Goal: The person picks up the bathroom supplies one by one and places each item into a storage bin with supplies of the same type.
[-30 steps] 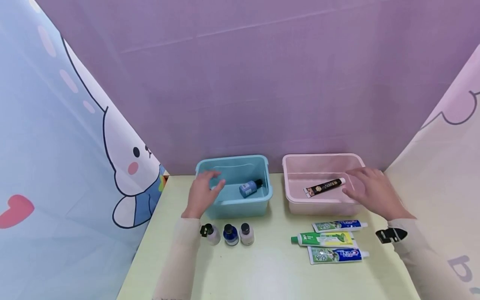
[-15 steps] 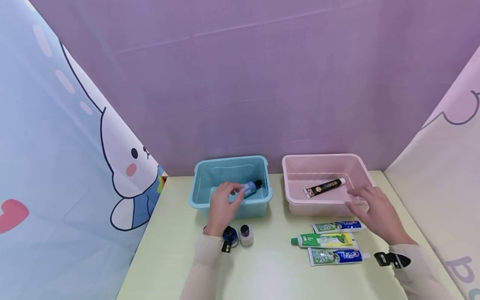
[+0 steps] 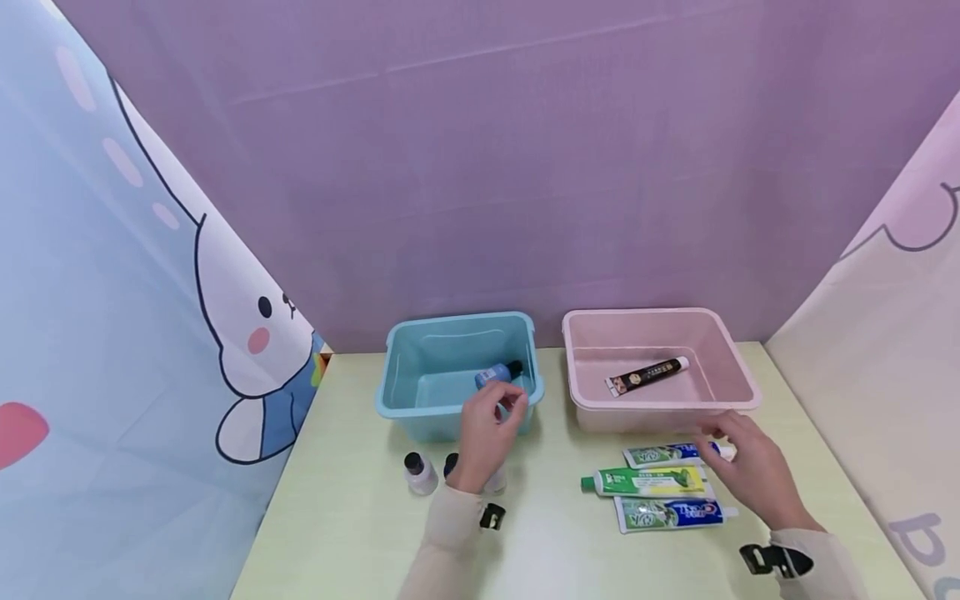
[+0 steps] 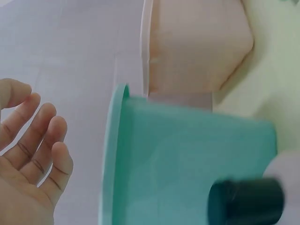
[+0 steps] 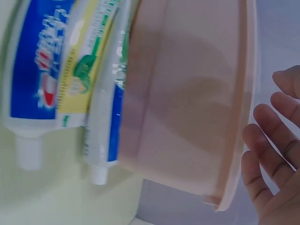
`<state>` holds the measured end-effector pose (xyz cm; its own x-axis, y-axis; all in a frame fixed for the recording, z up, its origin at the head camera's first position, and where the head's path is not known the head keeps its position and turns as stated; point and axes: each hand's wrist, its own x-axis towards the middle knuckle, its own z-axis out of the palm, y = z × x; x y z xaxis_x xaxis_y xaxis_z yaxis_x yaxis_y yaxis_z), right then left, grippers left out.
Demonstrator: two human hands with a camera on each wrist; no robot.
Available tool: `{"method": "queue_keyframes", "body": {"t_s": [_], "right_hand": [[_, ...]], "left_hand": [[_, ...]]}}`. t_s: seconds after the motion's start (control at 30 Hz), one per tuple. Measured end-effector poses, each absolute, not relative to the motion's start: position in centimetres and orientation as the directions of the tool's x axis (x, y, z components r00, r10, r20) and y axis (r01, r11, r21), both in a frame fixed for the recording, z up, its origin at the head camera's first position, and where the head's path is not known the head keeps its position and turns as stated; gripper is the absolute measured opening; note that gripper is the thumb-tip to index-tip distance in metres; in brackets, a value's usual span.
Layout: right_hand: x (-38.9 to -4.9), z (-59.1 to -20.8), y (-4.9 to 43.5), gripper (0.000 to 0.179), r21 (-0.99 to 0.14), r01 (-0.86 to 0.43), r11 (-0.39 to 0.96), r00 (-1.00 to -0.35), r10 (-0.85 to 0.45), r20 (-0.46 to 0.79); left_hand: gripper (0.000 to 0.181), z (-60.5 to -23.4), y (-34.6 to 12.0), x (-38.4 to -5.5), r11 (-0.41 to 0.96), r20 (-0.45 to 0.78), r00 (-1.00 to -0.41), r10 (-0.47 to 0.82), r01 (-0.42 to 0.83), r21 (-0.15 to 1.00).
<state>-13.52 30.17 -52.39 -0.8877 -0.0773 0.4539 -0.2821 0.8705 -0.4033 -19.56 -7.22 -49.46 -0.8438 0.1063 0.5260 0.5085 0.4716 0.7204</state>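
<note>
Left side: a printed curtain (image 3: pixel 255 350) with a rabbit figure borders the table (image 3: pixel 555 550). Bottle 1, a pale bottle (image 3: pixel 422 477) with a black cap, stands on the table in front of the blue basket (image 3: pixel 431 427). Inside this basket, a blue bottle (image 3: pixel 491 376) lies on its side, toward the right wall. A dark-capped bottle (image 3: pixel 451 464) and a second pale bottle (image 3: pixel 498 480) stand next in line, both partly hidden by the left hand (image 3: pixel 486 435).

Left hand: raised at the front rim of the blue basket; fingers loosely bent, gripping nothing.

Right side: the pink basket (image 3: pixel 637 420) contains 1 black tube (image 3: pixel 647 377), lying at an angle. In front of it, 3 tubes lie close together on the table: a blue-green tube (image 3: pixel 666 454), a green-yellow tube (image 3: pixel 648 481) and a larger blue-green tube (image 3: pixel 666 513).

Right hand (image 3: pixel 753 468): positioned over the tubes' right ends; fingers loosely bent, gripping nothing.
</note>
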Motion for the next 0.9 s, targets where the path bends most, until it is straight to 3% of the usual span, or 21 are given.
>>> {"method": "queue_keyframes", "body": {"t_s": [0.43, 0.9], "right_hand": [[-13.5, -54.9, 30.3, 0.032, -0.487, -0.179, 0.855, -0.961, -0.045, 0.274], [-14.0, -57.1, 31.3, 0.034, -0.441, -0.139, 0.886, -0.980, -0.060, 0.188]], "left_hand": [[0.009, -51.2, -3.3, -18.6, 0.376, 0.355, -0.922, 0.153, 0.386, 0.842], [0.020, -53.4, -0.2, -19.3, 0.417, 0.194, -0.966, 0.173, 0.250, 0.874]]}}
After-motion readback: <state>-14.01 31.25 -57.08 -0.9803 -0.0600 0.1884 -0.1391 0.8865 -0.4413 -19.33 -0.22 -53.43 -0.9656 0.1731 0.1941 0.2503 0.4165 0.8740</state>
